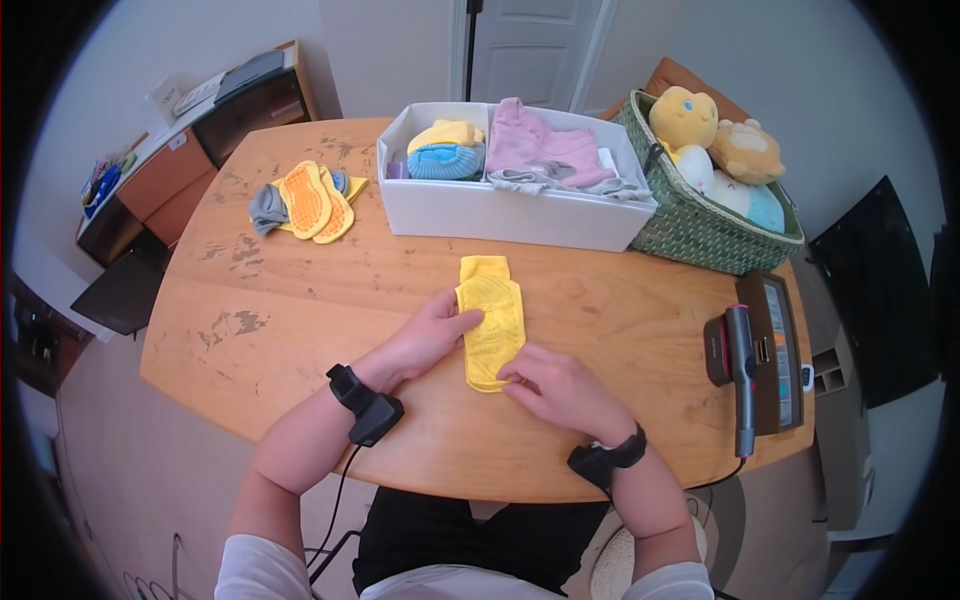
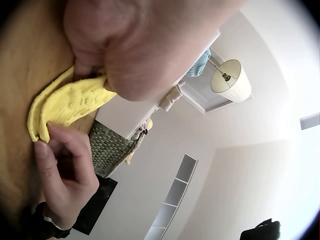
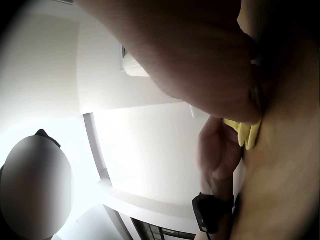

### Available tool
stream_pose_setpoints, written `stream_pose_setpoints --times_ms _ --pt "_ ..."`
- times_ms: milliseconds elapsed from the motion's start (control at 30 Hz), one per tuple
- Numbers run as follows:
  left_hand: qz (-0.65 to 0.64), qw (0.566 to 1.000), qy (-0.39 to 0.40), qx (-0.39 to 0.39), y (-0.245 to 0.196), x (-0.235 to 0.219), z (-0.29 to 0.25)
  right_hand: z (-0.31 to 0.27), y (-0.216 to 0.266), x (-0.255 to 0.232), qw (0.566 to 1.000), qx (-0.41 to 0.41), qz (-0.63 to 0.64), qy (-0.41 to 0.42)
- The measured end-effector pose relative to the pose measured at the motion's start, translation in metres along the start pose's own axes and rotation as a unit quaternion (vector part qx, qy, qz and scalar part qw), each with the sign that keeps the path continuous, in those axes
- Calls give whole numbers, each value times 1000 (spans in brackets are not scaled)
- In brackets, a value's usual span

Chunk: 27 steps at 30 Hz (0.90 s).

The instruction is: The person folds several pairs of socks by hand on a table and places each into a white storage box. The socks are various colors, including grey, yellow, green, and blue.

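A pair of yellow socks with raised lettering lies flat, one on the other, on the wooden table in front of the person. My left hand grips the left edge, thumb on top. At the lower right end, my right hand pinches the edge between thumb and fingers. Seen in the left wrist view, the yellow socks show two layers at the end where the right hand pinches. In the right wrist view the yellow fabric is partly hidden behind the hand.
Yellow-soled grey socks lie at the back left. A white box of folded clothes stands at the back, beside a green basket of plush toys. At the right are a grey-and-red styling tool with a cord and a brown case.
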State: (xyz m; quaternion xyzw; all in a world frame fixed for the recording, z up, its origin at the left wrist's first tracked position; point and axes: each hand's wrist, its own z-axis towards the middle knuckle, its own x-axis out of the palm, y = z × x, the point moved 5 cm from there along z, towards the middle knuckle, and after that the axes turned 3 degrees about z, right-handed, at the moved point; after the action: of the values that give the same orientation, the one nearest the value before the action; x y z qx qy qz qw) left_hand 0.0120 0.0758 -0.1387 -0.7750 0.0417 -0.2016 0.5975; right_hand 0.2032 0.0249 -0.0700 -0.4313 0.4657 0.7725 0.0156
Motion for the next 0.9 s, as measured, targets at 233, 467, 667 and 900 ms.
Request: stream_pose_setpoints --times_ms 233,467,667,900 --pt "-24 999 25 -29 -5 2 -2 0 10 -7 998 27 48 23" --pt "-5 1000 6 -25 -11 7 -6 0 5 0 999 17 -7 49" --pt "26 998 11 52 -22 13 -12 -1 3 0 999 17 -1 39" --pt "83 991 -46 91 -18 0 -9 -2 2 0 999 27 0 44"
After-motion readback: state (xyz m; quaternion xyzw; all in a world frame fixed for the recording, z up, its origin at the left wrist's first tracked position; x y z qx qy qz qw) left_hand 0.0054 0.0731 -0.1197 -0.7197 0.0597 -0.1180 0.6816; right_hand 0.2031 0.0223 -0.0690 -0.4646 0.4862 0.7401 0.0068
